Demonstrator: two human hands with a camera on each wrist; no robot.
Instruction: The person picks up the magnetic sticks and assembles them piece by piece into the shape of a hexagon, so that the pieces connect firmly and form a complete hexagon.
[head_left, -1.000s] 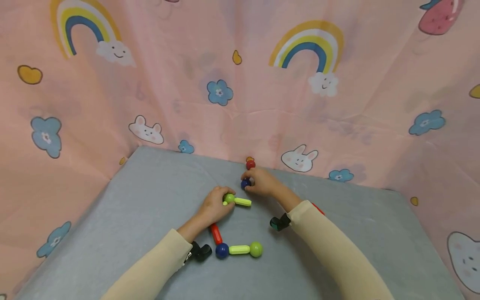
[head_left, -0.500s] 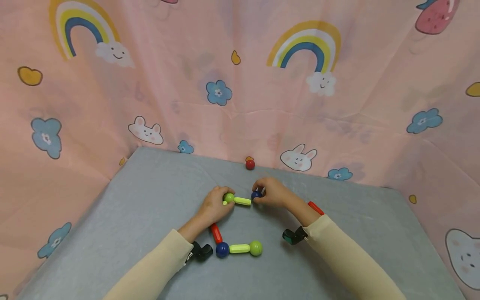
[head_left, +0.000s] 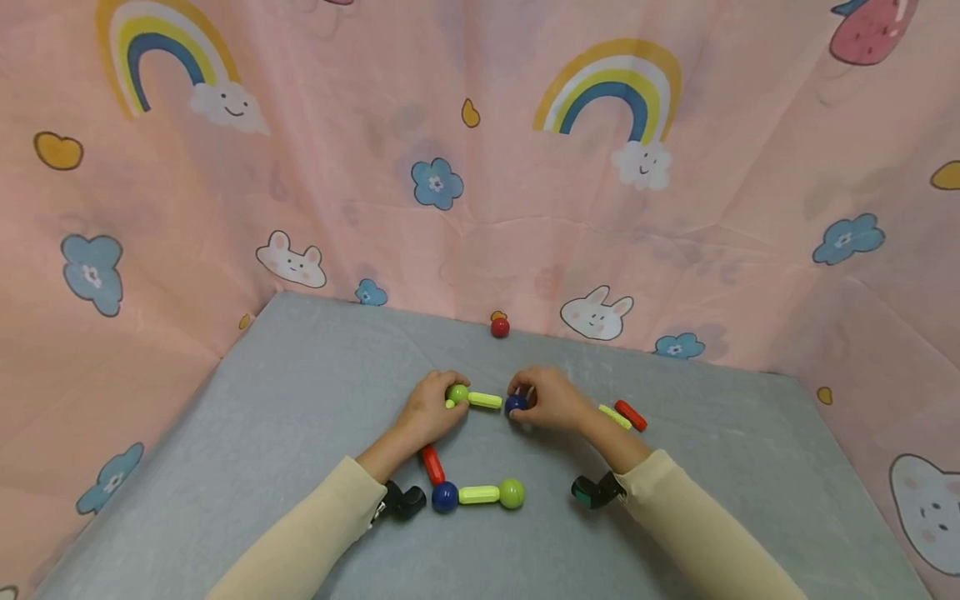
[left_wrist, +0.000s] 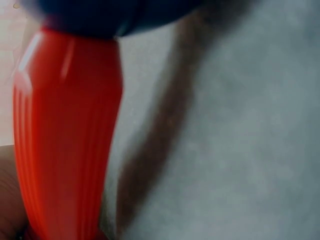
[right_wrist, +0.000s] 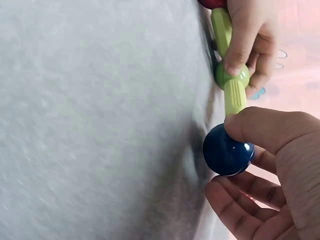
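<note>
My left hand point(head_left: 431, 410) holds a light-green ball point(head_left: 457, 394) between thumb and fingers. From that ball a light-green rod point(head_left: 485, 401) points right. A second green rod point(right_wrist: 221, 30) runs from its other side to a red ball point(right_wrist: 212, 3), as the right wrist view shows. My right hand point(head_left: 557, 402) pinches a dark blue ball point(head_left: 516, 404) just off the rod's free end, with a narrow gap in the head view. Below my left hand, a red rod point(head_left: 432, 464) meets another blue ball point(head_left: 445, 497), then a green rod point(head_left: 478, 494) and a green ball point(head_left: 512, 493).
A loose red rod point(head_left: 631, 415) and a green rod point(head_left: 615, 417) lie beside my right wrist. One red ball point(head_left: 500, 327) sits at the grey surface's back edge, against the pink printed curtain point(head_left: 480, 250).
My right hand has brought the blue ball from near the back red ball forward and rightward, close to the green rod's end. The left hand stays put. The loose rods have come into sight.
</note>
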